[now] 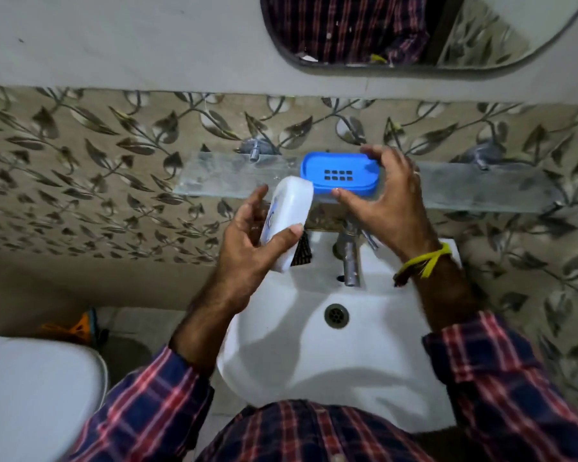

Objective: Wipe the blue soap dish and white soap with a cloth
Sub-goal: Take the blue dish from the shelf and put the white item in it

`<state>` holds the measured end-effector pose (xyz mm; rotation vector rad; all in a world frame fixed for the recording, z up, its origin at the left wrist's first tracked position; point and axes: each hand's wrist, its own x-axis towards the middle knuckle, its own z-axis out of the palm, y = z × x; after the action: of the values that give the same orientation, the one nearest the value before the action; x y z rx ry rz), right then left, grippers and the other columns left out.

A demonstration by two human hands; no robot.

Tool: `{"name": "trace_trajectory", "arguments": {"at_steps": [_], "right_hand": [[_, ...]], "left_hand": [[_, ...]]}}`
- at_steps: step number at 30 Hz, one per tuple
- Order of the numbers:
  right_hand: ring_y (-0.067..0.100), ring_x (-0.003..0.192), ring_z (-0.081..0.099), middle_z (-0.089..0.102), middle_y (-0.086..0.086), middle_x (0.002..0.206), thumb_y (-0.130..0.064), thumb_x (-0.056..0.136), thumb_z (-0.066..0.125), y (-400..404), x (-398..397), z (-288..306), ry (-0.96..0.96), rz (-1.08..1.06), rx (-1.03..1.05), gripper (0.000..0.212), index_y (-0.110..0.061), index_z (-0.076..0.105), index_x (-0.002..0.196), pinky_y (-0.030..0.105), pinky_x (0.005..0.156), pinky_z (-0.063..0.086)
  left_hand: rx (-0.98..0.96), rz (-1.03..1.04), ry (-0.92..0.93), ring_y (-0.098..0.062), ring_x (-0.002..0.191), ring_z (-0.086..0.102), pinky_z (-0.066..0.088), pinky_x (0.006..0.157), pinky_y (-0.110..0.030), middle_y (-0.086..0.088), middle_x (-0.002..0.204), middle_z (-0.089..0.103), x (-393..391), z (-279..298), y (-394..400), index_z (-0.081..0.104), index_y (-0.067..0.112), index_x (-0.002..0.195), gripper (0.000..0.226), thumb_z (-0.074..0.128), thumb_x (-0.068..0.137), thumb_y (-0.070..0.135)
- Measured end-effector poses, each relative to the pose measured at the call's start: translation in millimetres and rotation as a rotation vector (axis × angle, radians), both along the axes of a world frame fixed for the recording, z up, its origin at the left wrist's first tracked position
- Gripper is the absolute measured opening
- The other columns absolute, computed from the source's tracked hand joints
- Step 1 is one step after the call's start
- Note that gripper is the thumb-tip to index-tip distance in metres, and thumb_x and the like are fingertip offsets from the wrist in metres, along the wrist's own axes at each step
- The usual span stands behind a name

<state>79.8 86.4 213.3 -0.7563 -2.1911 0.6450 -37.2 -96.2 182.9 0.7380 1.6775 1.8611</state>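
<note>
— Left hand (247, 241)?
— Wrapped round the white soap (287, 225), thumb across its lower face, fingers (259, 198) behind the far edge. Held tilted in the air, just in front of the glass shelf (214, 176) and above the back rim of the white basin (314, 361). Something dark and patterned peeking out just beneath the soap; too little visible to name.
— And the blue soap dish (339, 173)?
— Sitting flat on the glass shelf, slotted drain holes facing up, nothing inside. Right next to the soap's upper end.
— Right hand (392, 198)?
— Curved round the dish's right end: thumb at the near rim, fingers at the far rim. Touching or pinching, hard to say whether lifted at all. Yellow thread (426, 261) tied at that wrist.
— Anything else around?
— Metal tap (349, 258) below the shelf, round drain (336, 315) in the basin. Leaf-patterned tiles (97, 155) behind. Mirror (397, 31) up top, showing a plaid shirt. White toilet lid (37, 395) at lower left, something orange (80, 326) on the floor beyond it.
</note>
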Motion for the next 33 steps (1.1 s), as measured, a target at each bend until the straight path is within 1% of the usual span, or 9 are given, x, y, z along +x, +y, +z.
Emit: {"name": "trace_trajectory", "arguments": {"at_steps": [3, 8, 12, 15, 20, 23, 26, 29, 33], "right_hand": [[0.03, 0.134, 0.041, 0.049, 0.014, 0.143, -0.04, 0.065, 0.089, 36, 2, 4, -0.304, 0.071, -0.093, 0.1, -0.013, 0.038, 0.146, 0.038, 0.114, 0.032], [0.013, 0.123, 0.048, 0.053, 0.009, 0.142, -0.034, 0.061, 0.094, 62, -1, 6, -0.352, 0.243, -0.146, 0.105, -0.011, 0.039, 0.148, 0.019, 0.104, 0.037], [0.013, 0.121, 0.055, 0.059, 0.008, 0.135, -0.027, 0.062, 0.094, 58, 3, 3, -0.179, 0.28, -0.176, 0.088, -0.01, 0.052, 0.137, 0.026, 0.107, 0.043], [0.011, 0.12, 0.059, 0.06, 0.001, 0.128, -0.016, 0.065, 0.092, 39, 17, 5, 0.106, 0.358, -0.331, 0.079, -0.011, 0.05, 0.132, 0.03, 0.108, 0.046], [0.008, 0.105, 0.066, 0.065, -0.005, 0.115, -0.022, 0.066, 0.086, -6, 50, 5, 0.493, 0.451, -0.667, 0.065, -0.017, 0.053, 0.122, 0.023, 0.085, 0.056], [0.009, 0.094, 0.067, 0.07, -0.005, 0.105, -0.024, 0.067, 0.081, -27, 56, -6, 0.526, 0.467, -0.797, 0.058, -0.016, 0.06, 0.121, 0.021, 0.078, 0.055], [0.01, 0.099, 0.068, 0.074, -0.004, 0.107, -0.033, 0.072, 0.078, -46, 50, -20, 0.492, 0.395, -0.816, 0.057, -0.02, 0.064, 0.126, 0.026, 0.084, 0.056], [0.017, 0.115, 0.066, 0.072, -0.003, 0.121, -0.036, 0.076, 0.075, -57, 45, -27, 0.493, 0.321, -0.811, 0.057, -0.02, 0.062, 0.13, 0.039, 0.098, 0.053], [0.021, 0.114, 0.066, 0.071, 0.003, 0.122, -0.036, 0.081, 0.071, -65, 42, -30, 0.534, 0.248, -0.855, 0.05, -0.018, 0.063, 0.127, 0.041, 0.096, 0.053]], "left_hand": [[0.016, 0.08, 0.131, -0.022, 0.103, 0.068, 0.056, 0.072, -0.022, -0.01, 0.12, 0.062, -6, 12, -3, 0.047, 0.026, 0.144, 0.092, 0.082, 0.061, 0.043], [0.067, 0.164, 0.16, -0.027, 0.109, 0.068, 0.057, 0.078, -0.023, -0.01, 0.122, 0.063, -11, 25, -14, 0.046, 0.022, 0.144, 0.09, 0.083, 0.064, 0.038], [0.063, 0.188, 0.199, -0.025, 0.115, 0.066, 0.057, 0.087, -0.028, -0.01, 0.124, 0.063, -10, 35, -14, 0.045, 0.022, 0.144, 0.083, 0.082, 0.07, 0.027], [0.086, 0.184, 0.208, -0.019, 0.11, 0.067, 0.057, 0.078, -0.022, -0.004, 0.122, 0.065, -6, 44, -12, 0.046, 0.026, 0.143, 0.086, 0.084, 0.066, 0.035], [0.093, 0.097, 0.256, -0.016, 0.105, 0.07, 0.057, 0.076, -0.025, 0.006, 0.116, 0.071, 0, 51, -9, 0.049, 0.036, 0.14, 0.077, 0.082, 0.07, 0.038], [0.07, -0.056, 0.254, -0.027, 0.102, 0.071, 0.059, 0.081, -0.037, -0.01, 0.117, 0.069, 8, 43, -6, 0.041, 0.041, 0.147, 0.077, 0.076, 0.079, 0.035], [-0.02, -0.184, 0.293, -0.02, 0.1, 0.071, 0.056, 0.08, -0.027, -0.002, 0.112, 0.071, 29, 31, 1, 0.035, 0.048, 0.149, 0.073, 0.068, 0.086, 0.036], [-0.061, -0.237, 0.3, -0.014, 0.111, 0.068, 0.058, 0.088, -0.031, 0.008, 0.126, 0.069, 44, 22, 9, 0.036, 0.042, 0.151, 0.068, 0.065, 0.091, 0.03], [-0.068, -0.283, 0.238, -0.007, 0.122, 0.061, 0.054, 0.095, -0.028, 0.008, 0.143, 0.057, 48, 15, 12, 0.036, 0.036, 0.152, 0.065, 0.061, 0.091, 0.03]]}}
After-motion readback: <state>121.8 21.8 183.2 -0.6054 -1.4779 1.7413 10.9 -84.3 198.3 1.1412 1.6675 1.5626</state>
